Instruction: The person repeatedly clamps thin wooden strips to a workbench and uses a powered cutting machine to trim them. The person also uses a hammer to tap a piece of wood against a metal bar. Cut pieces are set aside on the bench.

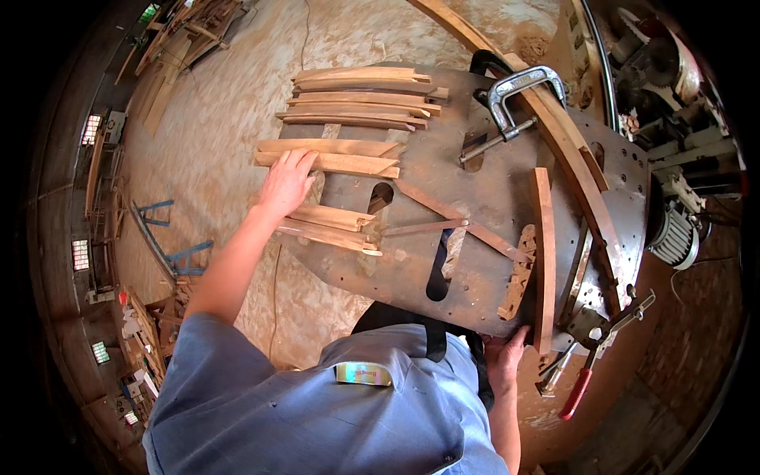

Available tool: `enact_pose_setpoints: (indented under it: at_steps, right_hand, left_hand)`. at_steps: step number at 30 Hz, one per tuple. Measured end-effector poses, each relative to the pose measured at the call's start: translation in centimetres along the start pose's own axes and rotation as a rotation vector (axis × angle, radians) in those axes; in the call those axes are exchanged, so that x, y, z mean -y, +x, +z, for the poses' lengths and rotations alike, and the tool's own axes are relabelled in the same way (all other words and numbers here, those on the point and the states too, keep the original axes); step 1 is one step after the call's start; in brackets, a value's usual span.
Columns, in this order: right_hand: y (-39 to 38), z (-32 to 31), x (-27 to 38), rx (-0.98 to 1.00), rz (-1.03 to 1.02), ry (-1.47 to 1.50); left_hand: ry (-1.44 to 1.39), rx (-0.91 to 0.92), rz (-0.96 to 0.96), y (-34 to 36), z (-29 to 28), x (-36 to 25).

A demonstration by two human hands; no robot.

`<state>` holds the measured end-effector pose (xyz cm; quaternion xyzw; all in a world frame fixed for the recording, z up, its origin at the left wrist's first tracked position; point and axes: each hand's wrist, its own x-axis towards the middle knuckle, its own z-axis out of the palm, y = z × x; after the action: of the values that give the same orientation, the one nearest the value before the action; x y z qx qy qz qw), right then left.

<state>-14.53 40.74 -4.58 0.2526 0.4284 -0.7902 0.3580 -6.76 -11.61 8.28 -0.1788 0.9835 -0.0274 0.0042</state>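
Observation:
My left hand (287,184) lies over the left part of a pale wooden strip (356,164), fingers closed on it. A second strip (340,146) runs right beside it on the far side, and a nearer pair of strips (332,226) lies below the hand. At the table's near edge is my right hand (505,355), its thumb up by the lower end of a reddish wooden strip (544,261). Its other fingers are hidden. These pieces rest on a dark metal table (356,273) with slots and holes.
A metal C-clamp (522,83) grips a long curved wooden piece (582,170) on the table's right side. Near its lower end sits a red-handled toggle clamp (582,388). A sliding bevel-like wooden tool (463,222) lies mid-table. More strips (356,99) lie at the far left; a motor (675,237) stands right.

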Motion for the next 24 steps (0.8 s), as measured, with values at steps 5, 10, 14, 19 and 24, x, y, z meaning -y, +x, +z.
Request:
enact_pose_setpoints:
  at_steps: [5, 10, 14, 19, 24]
  right_hand:
    - [-0.2, 0.4, -0.3, 0.012, -0.036, 0.058]
    - [-0.8, 2.2, 0.5, -0.182, 0.020, 0.015]
    - [-0.8, 1.7, 0.5, -0.164, 0.044, 0.084]
    - [0.2, 0.7, -1.4, -0.148, -0.037, 0.152]
    - [0.2, 0.8, -1.4, -0.195, -0.080, 0.196]
  left_hand:
    - [0.125, 0.030, 0.069, 1.0, 0.7, 1.0]
    - [0.093, 0.169, 0.201, 1.5, 0.3, 1.5]
    - [-0.062, 0.130, 0.210, 1.1, -0.2, 3.8]
    - [-0.174, -0.021, 0.265, 7.1, -7.0, -4.7]
    - [-0.105, -0.104, 0.650, 17.3, -8.0, -22.5]
